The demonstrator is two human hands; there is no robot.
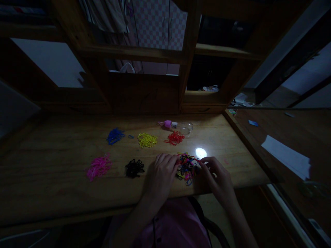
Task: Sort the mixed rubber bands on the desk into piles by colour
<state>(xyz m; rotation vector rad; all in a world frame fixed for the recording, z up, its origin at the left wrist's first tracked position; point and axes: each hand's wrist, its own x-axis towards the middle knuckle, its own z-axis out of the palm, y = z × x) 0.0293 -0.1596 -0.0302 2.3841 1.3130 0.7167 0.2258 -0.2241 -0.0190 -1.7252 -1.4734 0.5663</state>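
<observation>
A mixed pile of small coloured loops (186, 168), which look like rubber bands, lies on the wooden table in front of me. My left hand (163, 169) is at the pile's left edge, its fingers closed together; what they hold is hidden. On the other side, my right hand (216, 174) pinches the end of a red rubber band (196, 160) that reaches over the pile. Sorted heaps lie around: red bands (175, 137), yellow bands (147, 140), blue bands (115, 136), pink bands (99, 167) and black bands (134, 168).
A clear bottle with a pink cap (168, 124) lies behind the red heap. One blue loop (130, 136) sits between the blue and yellow heaps. A bright light spot falls beside the pile. White paper (286, 156) rests on the right-hand surface; wooden shelving (144, 93) stands behind.
</observation>
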